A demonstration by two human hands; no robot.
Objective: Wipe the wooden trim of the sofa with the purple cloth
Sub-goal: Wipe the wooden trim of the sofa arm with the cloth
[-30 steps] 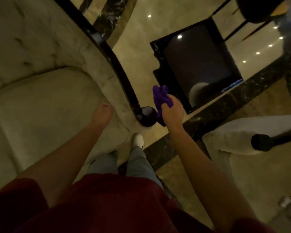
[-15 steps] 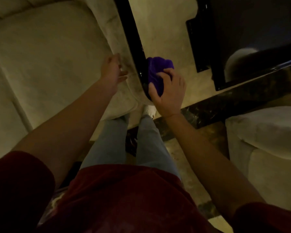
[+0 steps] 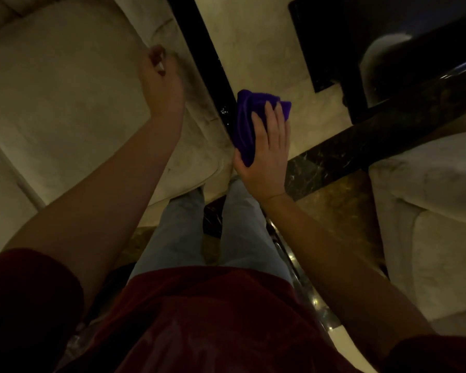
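The dark glossy wooden trim point(image 3: 202, 49) runs down the outer side of the cream sofa's armrest point(image 3: 172, 30). The purple cloth point(image 3: 246, 122) lies bunched against the trim's near end. My right hand point(image 3: 267, 154) presses flat on the cloth, fingers spread over it. My left hand point(image 3: 160, 79) rests on the padded armrest just left of the trim, fingers curled, holding nothing visible.
The cream seat cushion point(image 3: 59, 98) fills the left. A black glossy side table point(image 3: 374, 44) stands at the upper right on the marble floor point(image 3: 256, 44). A second cream sofa point(image 3: 428, 216) is at the right. My legs point(image 3: 183, 232) stand below.
The view has tipped down and closer. My right hand with the cloth has slid onto the trim's end and flattened over it. My left hand has shifted up along the armrest.
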